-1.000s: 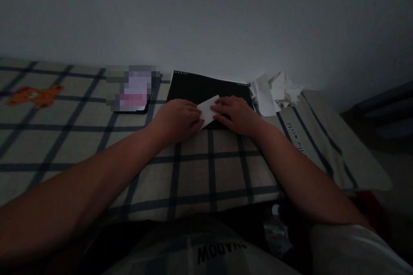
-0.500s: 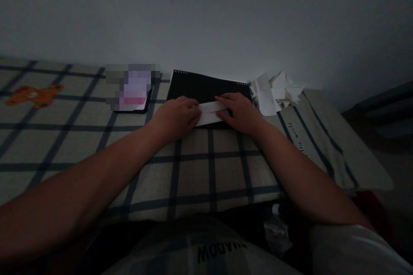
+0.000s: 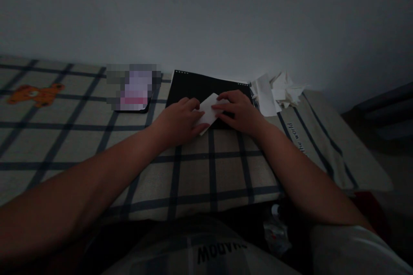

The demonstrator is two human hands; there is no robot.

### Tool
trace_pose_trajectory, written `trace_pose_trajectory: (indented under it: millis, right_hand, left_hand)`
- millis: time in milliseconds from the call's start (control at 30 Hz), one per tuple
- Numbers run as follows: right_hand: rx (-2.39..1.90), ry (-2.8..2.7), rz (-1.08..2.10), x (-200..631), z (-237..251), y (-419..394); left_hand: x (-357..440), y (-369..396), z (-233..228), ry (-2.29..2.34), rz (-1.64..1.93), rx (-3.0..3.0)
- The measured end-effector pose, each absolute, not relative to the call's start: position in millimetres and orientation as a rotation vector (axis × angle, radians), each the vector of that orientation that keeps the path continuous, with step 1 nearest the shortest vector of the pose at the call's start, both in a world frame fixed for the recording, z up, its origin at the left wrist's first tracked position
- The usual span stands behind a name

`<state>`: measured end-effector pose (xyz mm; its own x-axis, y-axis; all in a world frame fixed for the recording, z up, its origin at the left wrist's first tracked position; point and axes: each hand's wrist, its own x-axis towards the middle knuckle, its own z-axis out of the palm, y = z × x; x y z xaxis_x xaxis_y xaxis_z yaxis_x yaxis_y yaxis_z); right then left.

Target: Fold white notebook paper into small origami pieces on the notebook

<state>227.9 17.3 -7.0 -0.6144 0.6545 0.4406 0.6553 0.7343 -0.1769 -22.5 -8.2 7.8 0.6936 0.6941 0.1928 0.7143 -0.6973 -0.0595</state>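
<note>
A small piece of white paper lies tilted between my hands, over the near part of a black notebook. My left hand grips its left side, thumb at the lower edge and fingers curled at the top. At the right side, my right hand holds the paper with its fingertips, the fingers slightly spread. The notebook, with holes along its far edge, rests on a checked tablecloth. Parts of the paper are covered by the fingers of both hands.
Right of the notebook sits a pile of white paper scraps against the wall. To the left is a phone with a blurred screen, and farther left an orange bear-shaped figure. A plastic bottle stands below the table edge.
The paper has gone from a level strip to a slanted piece, its top corner pointing up and right. My left hand has shifted slightly down; the fingers of my right hand have spread more.
</note>
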Motion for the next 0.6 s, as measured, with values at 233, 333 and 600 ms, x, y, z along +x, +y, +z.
trace_pose_trajectory:
  millis: [233,333,600]
  right_hand:
    - [-0.877,-2.626,0.172,224,-4,12]
    - [-0.872,-2.637,0.244,230,-6,14]
    - [-0.883,-2.652,0.225,228,1,8]
  left_hand:
    - [-20,-15,13,-1.166,-0.250,-2.840]
    - [-27,-10,16,-1.130,-0.238,-2.858]
    - [-36,1,16,-1.000,0.051,-2.878]
